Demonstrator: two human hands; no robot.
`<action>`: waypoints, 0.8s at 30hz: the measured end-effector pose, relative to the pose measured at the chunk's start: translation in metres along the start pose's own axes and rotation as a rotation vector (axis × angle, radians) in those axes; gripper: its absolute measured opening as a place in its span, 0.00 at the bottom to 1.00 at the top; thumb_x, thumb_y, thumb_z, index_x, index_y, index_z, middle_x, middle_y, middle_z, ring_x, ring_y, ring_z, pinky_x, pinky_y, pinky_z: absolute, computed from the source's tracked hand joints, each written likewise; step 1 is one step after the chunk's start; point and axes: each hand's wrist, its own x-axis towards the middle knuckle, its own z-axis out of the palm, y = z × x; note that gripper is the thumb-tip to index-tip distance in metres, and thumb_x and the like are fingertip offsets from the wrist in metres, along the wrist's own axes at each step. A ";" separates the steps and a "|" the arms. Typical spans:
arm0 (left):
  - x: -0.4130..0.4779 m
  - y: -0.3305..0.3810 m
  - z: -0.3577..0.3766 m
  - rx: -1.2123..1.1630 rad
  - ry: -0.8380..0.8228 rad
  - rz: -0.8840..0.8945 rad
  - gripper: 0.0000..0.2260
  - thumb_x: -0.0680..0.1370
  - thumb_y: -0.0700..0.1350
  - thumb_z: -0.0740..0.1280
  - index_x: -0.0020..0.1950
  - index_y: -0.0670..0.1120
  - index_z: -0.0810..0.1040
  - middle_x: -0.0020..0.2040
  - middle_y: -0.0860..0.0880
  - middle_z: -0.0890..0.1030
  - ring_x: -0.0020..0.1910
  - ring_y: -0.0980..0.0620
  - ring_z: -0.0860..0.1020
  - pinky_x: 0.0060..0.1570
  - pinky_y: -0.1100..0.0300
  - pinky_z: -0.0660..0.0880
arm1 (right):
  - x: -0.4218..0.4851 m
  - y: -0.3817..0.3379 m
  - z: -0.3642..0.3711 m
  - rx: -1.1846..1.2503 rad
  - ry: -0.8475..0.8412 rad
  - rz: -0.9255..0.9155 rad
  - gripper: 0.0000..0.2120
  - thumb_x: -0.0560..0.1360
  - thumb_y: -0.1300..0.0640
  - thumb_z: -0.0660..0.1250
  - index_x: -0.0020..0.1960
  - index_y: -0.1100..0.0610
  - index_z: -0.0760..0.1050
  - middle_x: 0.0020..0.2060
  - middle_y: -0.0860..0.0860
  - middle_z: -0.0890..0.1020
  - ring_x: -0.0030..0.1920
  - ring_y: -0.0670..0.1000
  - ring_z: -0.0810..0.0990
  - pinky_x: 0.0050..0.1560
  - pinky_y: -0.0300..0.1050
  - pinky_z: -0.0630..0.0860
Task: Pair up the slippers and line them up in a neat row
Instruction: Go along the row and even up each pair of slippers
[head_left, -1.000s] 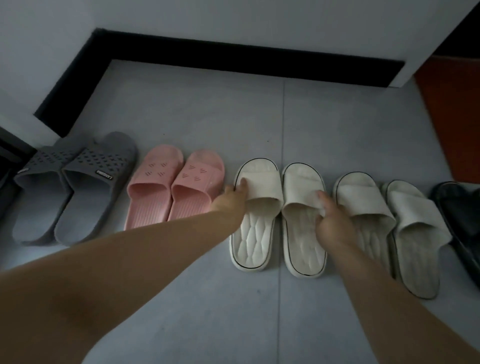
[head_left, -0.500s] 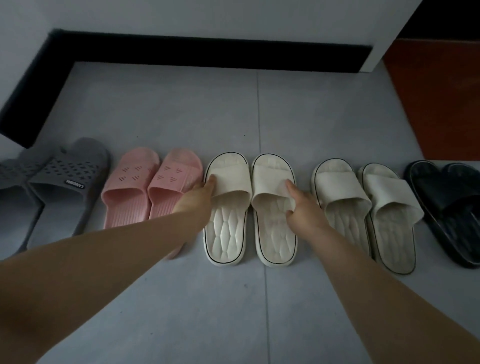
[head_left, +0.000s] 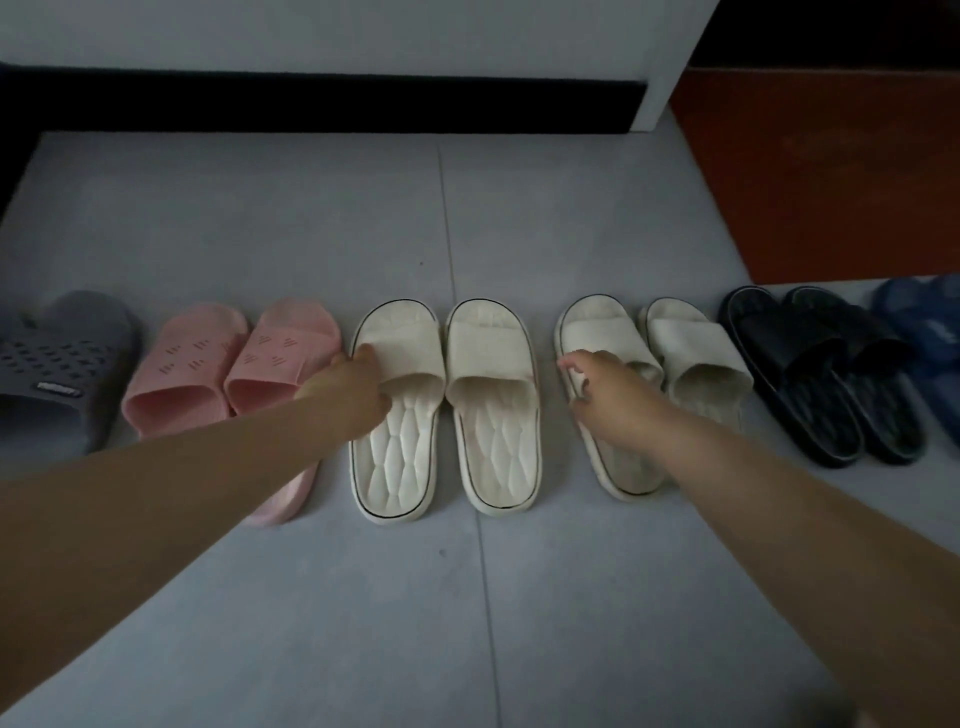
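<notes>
Floor (head_left: 363, 218) of grey tile is carrying 1 row of slippers, all pointing toward the wall: grey slipper (head_left: 62, 353) cut by the frame edge, pink pair (head_left: 192, 353), white pair (head_left: 493, 364) with dark trim, cream pair (head_left: 691, 348), black pair (head_left: 810, 364), and blue slipper (head_left: 919, 312), partly out of view. Pairing is appearing done for the 4 whole pairs, so the step in hand is looking like fine alignment. Spacing is running uneven: the pink pair is lying just beside the white pair, while the white pair and cream pair are sitting apart, and the black pair is slanting against its neighbours.

Left hand (head_left: 348, 395) is gripping the strap (head_left: 410, 348) of the white slipper nearest the pink pair, thumb on top, fingers hidden beneath. Right hand (head_left: 610, 397) is reaching over the cream slipper nearest the white pair with fingers half curled; whether it is gripping or merely touching cannot be told.

Hazards, as judged:
- A pull on 1 slipper alone is risking a split from its mate, opening a gap inside a pair already matched.
- The left forearm is crossing above the pink pair's heel, so a sideways shift is threatening to knock that pair askew.
- A soft strap is liable to be folding under a pinch, letting the sole pivot and the toes drift out of line.
</notes>
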 end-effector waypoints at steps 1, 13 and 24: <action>0.001 0.004 -0.001 0.016 0.003 -0.007 0.21 0.78 0.50 0.60 0.64 0.38 0.63 0.61 0.34 0.73 0.61 0.35 0.73 0.58 0.48 0.71 | -0.006 0.011 -0.018 -0.078 -0.043 -0.005 0.20 0.75 0.60 0.61 0.66 0.53 0.68 0.62 0.56 0.72 0.59 0.57 0.75 0.60 0.47 0.70; 0.003 0.056 -0.024 0.231 -0.016 0.033 0.31 0.75 0.51 0.65 0.70 0.38 0.57 0.65 0.37 0.69 0.62 0.37 0.72 0.60 0.49 0.71 | -0.063 0.161 -0.159 -0.530 -0.466 0.077 0.23 0.74 0.50 0.65 0.67 0.42 0.62 0.56 0.44 0.72 0.50 0.43 0.76 0.50 0.36 0.73; 0.011 0.228 0.012 -0.398 -0.123 0.093 0.27 0.77 0.45 0.65 0.74 0.46 0.60 0.70 0.41 0.68 0.65 0.44 0.71 0.64 0.52 0.68 | 0.051 0.213 -0.089 -0.140 -0.245 -0.066 0.40 0.73 0.52 0.67 0.75 0.53 0.45 0.60 0.58 0.77 0.53 0.58 0.79 0.47 0.45 0.73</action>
